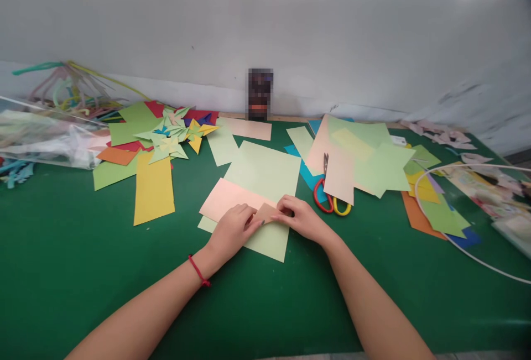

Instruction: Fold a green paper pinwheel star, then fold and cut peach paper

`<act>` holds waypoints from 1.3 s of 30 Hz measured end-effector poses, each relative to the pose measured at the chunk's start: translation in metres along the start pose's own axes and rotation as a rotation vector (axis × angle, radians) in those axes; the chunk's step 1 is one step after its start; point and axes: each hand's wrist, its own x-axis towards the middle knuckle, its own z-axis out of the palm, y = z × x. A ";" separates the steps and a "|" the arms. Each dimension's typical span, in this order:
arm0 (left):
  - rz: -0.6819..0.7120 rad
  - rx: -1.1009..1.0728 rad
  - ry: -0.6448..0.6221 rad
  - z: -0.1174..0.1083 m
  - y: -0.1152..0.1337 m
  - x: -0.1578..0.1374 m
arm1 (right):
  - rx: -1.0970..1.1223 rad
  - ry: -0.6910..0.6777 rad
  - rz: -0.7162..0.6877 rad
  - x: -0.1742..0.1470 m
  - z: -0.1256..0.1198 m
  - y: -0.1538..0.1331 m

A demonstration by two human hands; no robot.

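A sheet of pink paper (226, 198) lies across a large pale green sheet (267, 166), with a corner near its right end raised or folded over. My left hand (235, 227) pinches the lower edge of that folded part, thumb against the paper. On the other side, my right hand (305, 219) has thumb and fingers closed on the right end of the same paper. The hands nearly meet, and their fingers hide part of the fold. Scissors (326, 197) with one red and one yellow handle lie to the right, partly under a pink strip (339, 175).
Several folded paper stars (168, 136) sit at the back left, near a yellow rectangle (154, 188). Pale green and pink sheets (379, 163) pile up on the right, beside a white hoop (418, 199). A plastic bag (45, 133) and the wall bound the green table (265, 316).
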 end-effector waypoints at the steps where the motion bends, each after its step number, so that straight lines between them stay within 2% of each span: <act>1: 0.003 0.012 0.001 0.000 0.000 0.000 | 0.005 0.006 0.002 0.000 0.000 0.000; 8: 0.019 -0.015 0.015 0.001 -0.005 -0.003 | 0.046 0.036 0.021 0.000 0.001 0.001; 21: -0.070 -0.068 0.020 0.000 -0.006 0.001 | 0.005 0.108 0.085 0.002 0.003 0.001; 29: 0.057 0.060 0.012 0.001 -0.008 -0.006 | 0.041 0.087 0.090 0.000 0.001 0.003; 33: 0.132 0.139 0.017 -0.003 -0.007 -0.007 | 0.078 0.053 0.042 -0.001 -0.004 0.002; 39: 0.218 0.210 0.129 -0.007 -0.012 -0.007 | 0.028 0.170 -0.091 0.000 -0.008 0.002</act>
